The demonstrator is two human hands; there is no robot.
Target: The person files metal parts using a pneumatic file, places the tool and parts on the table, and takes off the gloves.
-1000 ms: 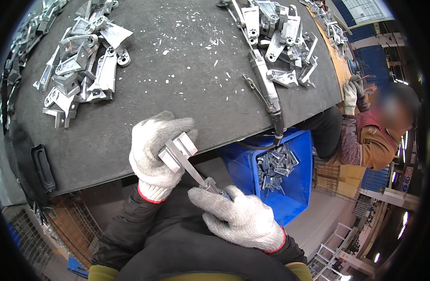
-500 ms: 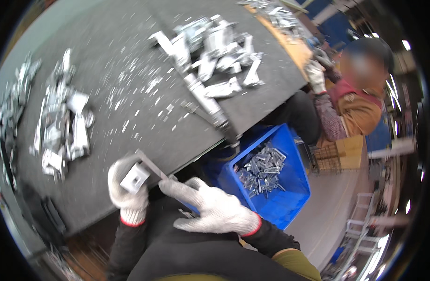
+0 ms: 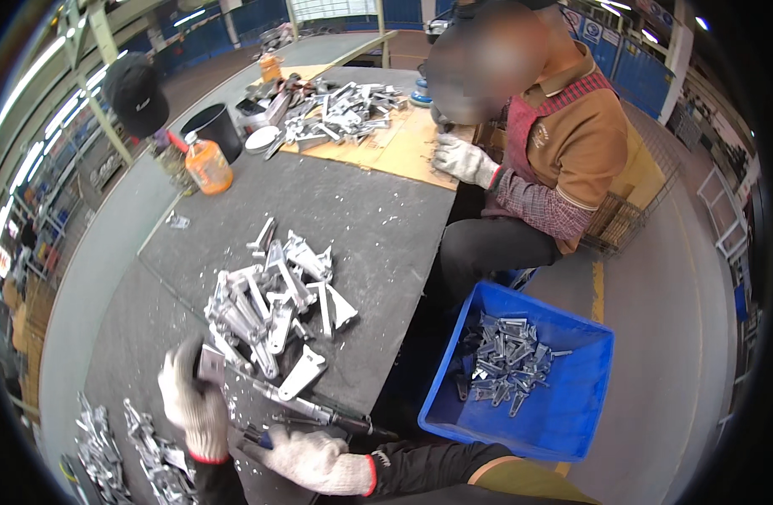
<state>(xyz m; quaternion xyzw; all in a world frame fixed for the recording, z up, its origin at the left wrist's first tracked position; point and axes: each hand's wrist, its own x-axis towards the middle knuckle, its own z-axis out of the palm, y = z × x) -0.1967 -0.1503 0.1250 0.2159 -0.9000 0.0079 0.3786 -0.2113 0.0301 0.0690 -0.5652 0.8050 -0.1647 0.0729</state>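
My left hand point(image 3: 193, 396), in a white knit glove with a red cuff, is closed on a metal bracket point(image 3: 210, 365), whose flat plate faces up; the fingers hide the rest. Just right of it, my right hand point(image 3: 312, 461), gloved alike, is curled around a tool with a dark blue handle point(image 3: 258, 437); its working end cannot be made out. Beyond both hands a heap of silver metal brackets point(image 3: 268, 307) lies on the dark tabletop point(image 3: 378, 210). Between that heap and my right hand lies a long pneumatic-looking tool point(image 3: 306, 407).
A blue bin point(image 3: 601, 379) holding brackets stands right of the table. Across the table corner sits a co-worker point(image 3: 563, 160) with gloved hands by a wooden board point(image 3: 403, 156) and more parts. An orange bottle point(image 3: 208, 166) and black bucket point(image 3: 222, 135) stand far left; bracket rows point(image 3: 155, 450) lie near left.
The view has swung up and toward the co-worker. My left hand still holds the bracket, now nearer the heap. My right hand has drawn back slightly, its fingers more curled.
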